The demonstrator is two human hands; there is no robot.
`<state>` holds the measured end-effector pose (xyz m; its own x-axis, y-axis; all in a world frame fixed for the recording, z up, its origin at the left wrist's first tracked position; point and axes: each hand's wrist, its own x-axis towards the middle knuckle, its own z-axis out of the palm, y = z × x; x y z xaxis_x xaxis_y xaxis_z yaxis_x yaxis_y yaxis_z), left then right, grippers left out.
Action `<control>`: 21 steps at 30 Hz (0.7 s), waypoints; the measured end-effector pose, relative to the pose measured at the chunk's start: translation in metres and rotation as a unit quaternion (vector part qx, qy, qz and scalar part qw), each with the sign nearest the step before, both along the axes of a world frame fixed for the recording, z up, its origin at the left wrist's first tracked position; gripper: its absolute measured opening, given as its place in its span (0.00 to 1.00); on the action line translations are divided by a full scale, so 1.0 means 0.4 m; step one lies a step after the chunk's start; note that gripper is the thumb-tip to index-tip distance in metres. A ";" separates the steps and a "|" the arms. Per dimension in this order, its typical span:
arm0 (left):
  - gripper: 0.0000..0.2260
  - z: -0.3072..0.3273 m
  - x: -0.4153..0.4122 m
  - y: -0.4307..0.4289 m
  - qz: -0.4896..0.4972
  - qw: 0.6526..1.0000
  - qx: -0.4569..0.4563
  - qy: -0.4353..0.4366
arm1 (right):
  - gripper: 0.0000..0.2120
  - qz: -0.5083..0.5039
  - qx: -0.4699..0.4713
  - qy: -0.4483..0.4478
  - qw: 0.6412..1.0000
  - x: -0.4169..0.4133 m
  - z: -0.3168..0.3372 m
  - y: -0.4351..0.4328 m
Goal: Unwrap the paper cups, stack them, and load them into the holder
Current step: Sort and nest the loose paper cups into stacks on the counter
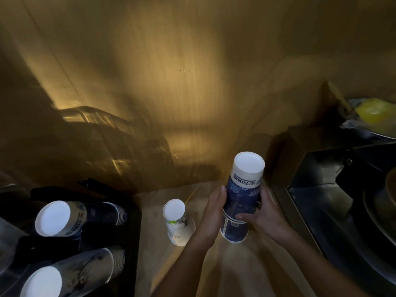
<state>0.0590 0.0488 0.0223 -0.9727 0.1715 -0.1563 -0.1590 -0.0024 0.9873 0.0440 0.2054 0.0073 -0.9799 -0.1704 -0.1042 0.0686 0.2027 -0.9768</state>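
Note:
A stack of dark blue paper cups, bottoms up with a white base on top, is held upright just above the wooden counter. My left hand presses its left side and my right hand wraps the right side lower down. A single white cup stands upside down on the counter to the left of my hands. At the lower left a black holder carries two cup stacks lying on their sides, an upper blue one and a lower one.
A dark metal sink with dishes lies at the right. A bowl with something yellow sits at the back right. A wooden wall rises behind the counter. The scene is dim.

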 end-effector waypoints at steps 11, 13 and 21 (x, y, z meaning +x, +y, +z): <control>0.13 -0.178 0.018 -0.006 0.015 0.981 -0.084 -0.176 | 0.42 0.075 0.040 -0.147 0.986 0.009 -0.128 0.037; 0.19 -0.181 0.017 -0.005 0.037 0.974 -0.071 -0.210 | 0.48 0.062 0.041 -0.151 0.986 0.008 -0.142 0.044; 0.17 -0.213 0.065 0.051 0.068 0.964 0.004 -0.258 | 0.46 0.013 -0.039 -0.156 0.987 0.043 -0.171 0.001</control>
<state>0.0850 0.0691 -0.0628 -0.7799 0.0512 -0.6238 -0.6259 -0.0659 0.7771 0.0614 0.2059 -0.0609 -0.8974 -0.2146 -0.3854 0.3642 0.1324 -0.9218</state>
